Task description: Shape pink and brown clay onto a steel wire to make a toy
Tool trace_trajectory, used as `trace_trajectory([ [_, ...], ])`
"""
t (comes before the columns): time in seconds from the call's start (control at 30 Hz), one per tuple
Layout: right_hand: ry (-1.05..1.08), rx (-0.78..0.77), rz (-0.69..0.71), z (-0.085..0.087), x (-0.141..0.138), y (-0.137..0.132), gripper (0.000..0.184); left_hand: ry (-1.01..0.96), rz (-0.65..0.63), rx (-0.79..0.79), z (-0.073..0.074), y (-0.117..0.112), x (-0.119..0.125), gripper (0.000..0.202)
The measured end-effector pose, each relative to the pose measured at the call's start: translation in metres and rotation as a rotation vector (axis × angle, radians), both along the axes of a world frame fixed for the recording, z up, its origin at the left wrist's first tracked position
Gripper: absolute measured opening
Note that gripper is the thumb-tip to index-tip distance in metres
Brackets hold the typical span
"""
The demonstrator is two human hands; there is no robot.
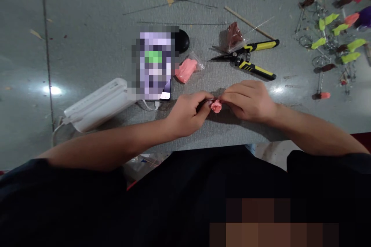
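Gray tabletop [101, 42]: subdued light, glare spots either side of you
Smartphone [153, 65]: mostly masked for you by coarse pixelation
Black shirt [179, 189]: you get near-featureless darkness

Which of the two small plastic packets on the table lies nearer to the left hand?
The pink packet, just beyond the left hand and beside the round black object. The brown packet lies farther away, by the yellow-and-black pliers.

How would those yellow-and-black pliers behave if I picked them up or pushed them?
The pliers would likely feel stiff and rather heavy for their size, since the dark tips look metal. Squeezed, the handles might spring back, given the coiled spring between them. Lying flat and spread open, they'd probably slide, not roll.
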State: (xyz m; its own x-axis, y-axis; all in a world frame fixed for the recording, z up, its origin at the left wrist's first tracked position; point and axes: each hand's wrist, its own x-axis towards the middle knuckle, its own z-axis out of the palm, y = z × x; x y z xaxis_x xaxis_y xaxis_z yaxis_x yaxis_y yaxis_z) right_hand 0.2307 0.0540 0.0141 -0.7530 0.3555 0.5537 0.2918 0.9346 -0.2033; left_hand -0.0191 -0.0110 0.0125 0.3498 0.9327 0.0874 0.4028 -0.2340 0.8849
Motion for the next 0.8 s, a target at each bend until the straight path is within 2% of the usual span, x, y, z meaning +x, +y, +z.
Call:
trace_trajectory([
  [0.2, -0.082, -0.021, -0.041, -0.0002, 0.0007, 0.0008, 0.02, -0.114, -0.013, -0.151, 0.0003, 0.0028, 0.0015, 0.021],
  [0.4, -0.001, 0.015, -0.043, -0.0025, -0.0025, 0.0007, 0.026, -0.222, 0.023, -0.292, 0.0016, 0.0057, 0.003, 0.019],
  [0.63, 0.032, -0.019, -0.038, -0.0077, -0.0036, 0.0007, 0.014, -0.29, 0.009, -0.387, 0.0026, 0.0086, 0.0039, 0.019],
  [0.8, 0.029, -0.039, -0.044, -0.0086, -0.0025, 0.0008, 0.015, -0.318, 0.011, -0.421, 0.0038, 0.0096, 0.005, 0.017],
])
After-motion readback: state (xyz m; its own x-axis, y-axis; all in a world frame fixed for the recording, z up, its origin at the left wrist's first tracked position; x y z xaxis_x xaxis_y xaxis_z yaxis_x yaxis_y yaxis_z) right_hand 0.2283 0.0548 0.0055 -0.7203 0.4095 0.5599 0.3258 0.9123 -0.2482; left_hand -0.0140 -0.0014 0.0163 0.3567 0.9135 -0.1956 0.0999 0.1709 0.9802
